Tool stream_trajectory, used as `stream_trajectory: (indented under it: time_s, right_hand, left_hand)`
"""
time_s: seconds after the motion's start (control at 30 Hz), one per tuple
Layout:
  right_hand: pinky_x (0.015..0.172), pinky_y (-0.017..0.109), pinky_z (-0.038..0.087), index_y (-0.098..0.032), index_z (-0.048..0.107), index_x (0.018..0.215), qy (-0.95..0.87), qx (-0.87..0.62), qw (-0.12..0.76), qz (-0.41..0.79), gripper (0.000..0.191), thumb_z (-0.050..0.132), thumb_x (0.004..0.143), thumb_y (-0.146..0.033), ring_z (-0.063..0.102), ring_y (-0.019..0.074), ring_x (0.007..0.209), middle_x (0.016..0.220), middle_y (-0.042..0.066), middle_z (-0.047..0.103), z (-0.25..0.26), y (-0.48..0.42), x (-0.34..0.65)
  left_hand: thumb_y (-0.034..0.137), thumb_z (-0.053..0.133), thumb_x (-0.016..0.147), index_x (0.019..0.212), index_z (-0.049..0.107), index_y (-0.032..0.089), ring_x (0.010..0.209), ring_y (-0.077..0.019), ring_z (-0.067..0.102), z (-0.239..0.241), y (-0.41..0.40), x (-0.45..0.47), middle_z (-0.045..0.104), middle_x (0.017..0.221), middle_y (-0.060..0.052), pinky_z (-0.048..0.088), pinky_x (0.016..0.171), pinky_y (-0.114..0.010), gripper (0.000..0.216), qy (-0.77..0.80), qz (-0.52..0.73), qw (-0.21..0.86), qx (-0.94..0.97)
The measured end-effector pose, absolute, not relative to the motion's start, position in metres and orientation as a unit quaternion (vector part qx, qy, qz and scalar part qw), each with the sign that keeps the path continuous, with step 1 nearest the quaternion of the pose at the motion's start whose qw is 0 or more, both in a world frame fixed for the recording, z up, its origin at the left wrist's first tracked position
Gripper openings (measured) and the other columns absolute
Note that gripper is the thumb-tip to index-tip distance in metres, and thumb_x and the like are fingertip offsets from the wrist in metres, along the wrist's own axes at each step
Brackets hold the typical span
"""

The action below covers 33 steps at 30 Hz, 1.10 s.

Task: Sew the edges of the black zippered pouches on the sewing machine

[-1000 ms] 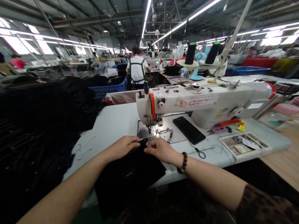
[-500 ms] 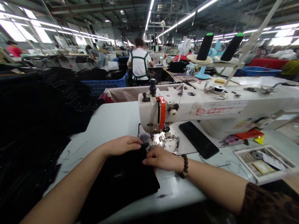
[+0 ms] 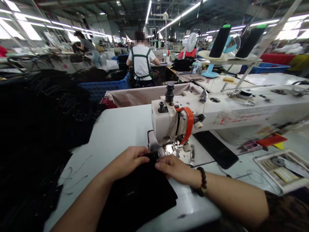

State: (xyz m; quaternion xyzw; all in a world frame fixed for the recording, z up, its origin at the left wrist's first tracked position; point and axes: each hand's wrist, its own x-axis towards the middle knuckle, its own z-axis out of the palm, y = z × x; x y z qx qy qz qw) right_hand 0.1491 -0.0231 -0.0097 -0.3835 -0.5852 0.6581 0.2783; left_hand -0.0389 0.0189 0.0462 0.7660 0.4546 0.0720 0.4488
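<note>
A piece of black fabric [image 3: 142, 199] with a small pale label lies on the table in front of the sewing machine [image 3: 164, 124]. Its top edge reaches the machine's presser foot and metal plate area [image 3: 170, 149]. My left hand [image 3: 135, 159] grips that top edge just left of the needle area, thumb on top. On the right side, my right hand [image 3: 175, 169], with a beaded bracelet [image 3: 202, 182] at the wrist, pinches the fabric between thumb and fingers close to the presser foot. The exact needle contact is hidden.
A heap of black garments [image 3: 43, 129] fills the left side. Right of the needle lie a black phone [image 3: 216, 149], pink-handled snippers [image 3: 249, 146] and a small parts tray [image 3: 265, 169]. Behind stand a fabric-lined bin [image 3: 135, 96], a blue crate [image 3: 103, 88] and a seated co-worker [image 3: 141, 61].
The view has shifted, so machine, fabric and hands appear further right and slightly lower. Both hands stay on the fabric beside the presser foot. A distant person at left stands more upright.
</note>
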Motion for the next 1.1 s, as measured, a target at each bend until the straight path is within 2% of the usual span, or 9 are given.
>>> stream_trajectory:
  time_s: [0.13, 0.27, 0.37, 0.47, 0.57, 0.83, 0.93, 1.1]
  right_hand:
    - [0.041, 0.02, 0.023, -0.018, 0.048, 0.059, -0.564, -0.428, 0.328, 0.626, 0.033, 0.063, 0.068, -0.046, 0.034, 0.0052, 0.042, 0.046, -0.008, 0.04, -0.007, -0.021, 0.147]
    - [0.042, 0.02, 0.024, -0.017, 0.049, 0.056, -0.548, -0.438, 0.366, 0.612, 0.028, 0.069, 0.059, -0.036, 0.036, 0.0056, 0.044, 0.049, -0.007, 0.045, -0.009, -0.019, 0.145]
    - [0.043, 0.02, 0.025, -0.017, 0.05, 0.054, -0.569, -0.43, 0.385, 0.585, 0.024, 0.068, 0.059, -0.033, 0.037, 0.0061, 0.046, 0.05, -0.006, 0.047, -0.01, -0.019, 0.145]
    - [0.045, 0.021, 0.027, -0.018, 0.05, 0.054, -0.582, -0.424, 0.397, 0.57, 0.02, 0.066, 0.06, -0.028, 0.039, 0.0068, 0.048, 0.052, -0.005, 0.047, -0.009, -0.02, 0.146]
    - [0.046, 0.021, 0.026, -0.018, 0.049, 0.054, -0.56, -0.435, 0.393, 0.586, 0.019, 0.065, 0.061, -0.026, 0.038, 0.007, 0.048, 0.052, -0.005, 0.047, -0.006, -0.02, 0.146]
    - [0.048, 0.022, 0.026, -0.018, 0.053, 0.06, -0.533, -0.464, 0.354, 0.613, 0.016, 0.067, 0.063, -0.025, 0.039, 0.0078, 0.05, 0.053, -0.006, 0.046, -0.002, -0.02, 0.151]
    - [0.047, 0.021, 0.025, -0.018, 0.053, 0.068, -0.488, -0.434, 0.352, 0.671, 0.021, 0.069, 0.062, -0.03, 0.04, 0.0076, 0.051, 0.056, -0.006, 0.047, -0.002, -0.021, 0.154]
    - [0.044, 0.021, 0.02, -0.017, 0.051, 0.058, -0.444, -0.38, 0.345, 0.735, 0.029, 0.068, 0.062, -0.04, 0.032, 0.005, 0.044, 0.05, -0.007, 0.042, -0.001, -0.022, 0.156]
  left_hand:
    - [0.038, 0.048, 0.075, 0.088, 0.06, 0.012, 0.075, -0.0188, 0.057, 0.044, 0.017, -0.04, 0.063, 0.08, -0.003, 0.043, 0.07, -0.028, 0.03, 0.453, 0.084, 0.461, 0.758]
    - [0.04, 0.046, 0.077, 0.087, 0.06, 0.012, 0.075, -0.0182, 0.056, 0.045, 0.016, -0.039, 0.063, 0.08, -0.003, 0.042, 0.068, -0.026, 0.033, 0.449, 0.068, 0.448, 0.77]
    - [0.041, 0.044, 0.079, 0.084, 0.061, 0.014, 0.073, -0.0172, 0.055, 0.049, 0.018, -0.037, 0.062, 0.078, -0.001, 0.041, 0.066, -0.024, 0.033, 0.425, 0.029, 0.437, 0.792]
    - [0.045, 0.046, 0.078, 0.074, 0.059, 0.014, 0.064, -0.0154, 0.051, 0.054, 0.022, -0.032, 0.058, 0.068, 0.0, 0.038, 0.057, -0.022, 0.034, 0.425, -0.015, 0.42, 0.802]
    - [0.048, 0.046, 0.077, 0.072, 0.057, 0.014, 0.06, -0.0144, 0.049, 0.053, 0.022, -0.028, 0.055, 0.064, 0.0, 0.037, 0.054, -0.022, 0.036, 0.443, -0.005, 0.439, 0.781]
    - [0.052, 0.043, 0.076, 0.062, 0.05, 0.014, 0.054, -0.0118, 0.042, 0.046, 0.006, -0.024, 0.046, 0.055, 0.001, 0.036, 0.049, -0.022, 0.041, 0.498, 0.063, 0.458, 0.734]
    - [0.052, 0.044, 0.075, 0.062, 0.051, 0.014, 0.052, -0.0114, 0.042, 0.051, 0.003, -0.023, 0.046, 0.054, 0.001, 0.035, 0.047, -0.021, 0.041, 0.503, 0.068, 0.454, 0.732]
    - [0.051, 0.045, 0.074, 0.063, 0.053, 0.014, 0.051, -0.0117, 0.042, 0.056, 0.0, -0.016, 0.045, 0.053, 0.002, 0.033, 0.046, -0.021, 0.04, 0.503, 0.062, 0.449, 0.736]
